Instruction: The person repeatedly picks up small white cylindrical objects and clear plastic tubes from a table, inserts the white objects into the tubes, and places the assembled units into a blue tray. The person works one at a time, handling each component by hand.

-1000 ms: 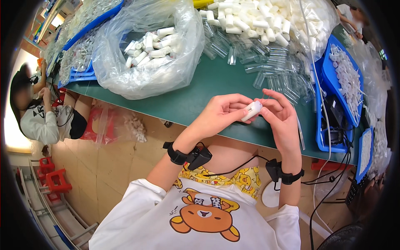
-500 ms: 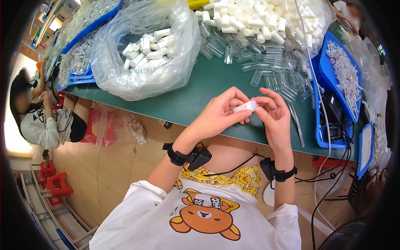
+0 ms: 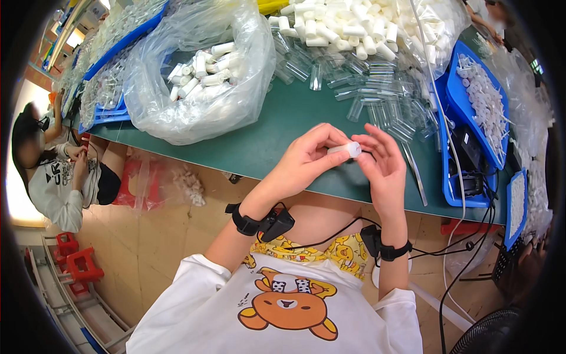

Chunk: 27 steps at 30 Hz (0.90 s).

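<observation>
A small white vial-like tube with a clear end (image 3: 352, 150) is pinched between the thumb and fingers of my left hand (image 3: 309, 160), just above the table's front edge. Its clear end points toward my right hand (image 3: 386, 168). The right hand is beside that end, with its fingers and thumb apart; whether a fingertip touches the tube I cannot tell. Farther back, clear empty tubes (image 3: 383, 94) are spread over the green table (image 3: 283, 127). Behind them is a heap of white cylinders (image 3: 348, 29).
A clear plastic bag (image 3: 194, 121) of white tubes stands at the left. Blue trays (image 3: 451, 141) line the right, one with small white pieces (image 3: 480, 100). A metal strip (image 3: 414, 174) and cables (image 3: 454, 248) are nearby. Another person (image 3: 59, 171) sits far left.
My right hand's fingers and thumb have opened slightly around the tube's clear end. The left hand keeps its pinch, and the tube has shifted a little left and up.
</observation>
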Each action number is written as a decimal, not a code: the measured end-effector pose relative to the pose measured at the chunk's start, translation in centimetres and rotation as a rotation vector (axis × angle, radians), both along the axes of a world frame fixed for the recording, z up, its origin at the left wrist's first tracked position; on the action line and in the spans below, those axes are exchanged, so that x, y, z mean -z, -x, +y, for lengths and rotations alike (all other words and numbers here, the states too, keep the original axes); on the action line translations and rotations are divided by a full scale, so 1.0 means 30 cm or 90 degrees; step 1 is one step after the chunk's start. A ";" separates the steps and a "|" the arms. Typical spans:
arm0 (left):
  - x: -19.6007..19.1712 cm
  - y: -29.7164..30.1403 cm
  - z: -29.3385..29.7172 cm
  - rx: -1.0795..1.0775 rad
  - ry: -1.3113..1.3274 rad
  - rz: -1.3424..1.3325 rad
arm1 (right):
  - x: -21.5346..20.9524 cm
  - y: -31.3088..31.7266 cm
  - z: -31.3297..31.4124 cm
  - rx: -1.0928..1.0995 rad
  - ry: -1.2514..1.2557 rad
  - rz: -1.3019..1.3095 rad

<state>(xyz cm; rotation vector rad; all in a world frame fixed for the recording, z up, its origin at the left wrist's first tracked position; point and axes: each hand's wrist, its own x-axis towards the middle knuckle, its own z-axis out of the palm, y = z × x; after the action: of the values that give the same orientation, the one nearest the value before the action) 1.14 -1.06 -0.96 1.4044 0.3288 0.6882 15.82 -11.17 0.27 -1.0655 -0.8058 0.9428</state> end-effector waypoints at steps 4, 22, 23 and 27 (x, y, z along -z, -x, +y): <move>-0.047 0.005 -0.058 0.025 -0.117 0.043 | 0.007 0.040 -0.095 -0.010 -0.039 -0.197; -0.024 -0.272 -0.165 -0.178 -0.712 0.267 | 0.013 -0.002 -0.434 0.366 -0.002 -0.017; -0.016 -0.279 -0.167 -0.189 -0.726 0.285 | 0.010 0.003 -0.427 0.370 0.003 -0.026; -0.068 -0.222 -0.177 -0.120 -0.584 0.216 | 0.004 0.004 -0.383 0.395 -0.023 -0.028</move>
<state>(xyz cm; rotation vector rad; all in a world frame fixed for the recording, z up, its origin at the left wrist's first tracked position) 7.80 -6.37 1.07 2.4010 0.4396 0.7942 15.70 -22.65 0.16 -1.2081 -0.4744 0.3767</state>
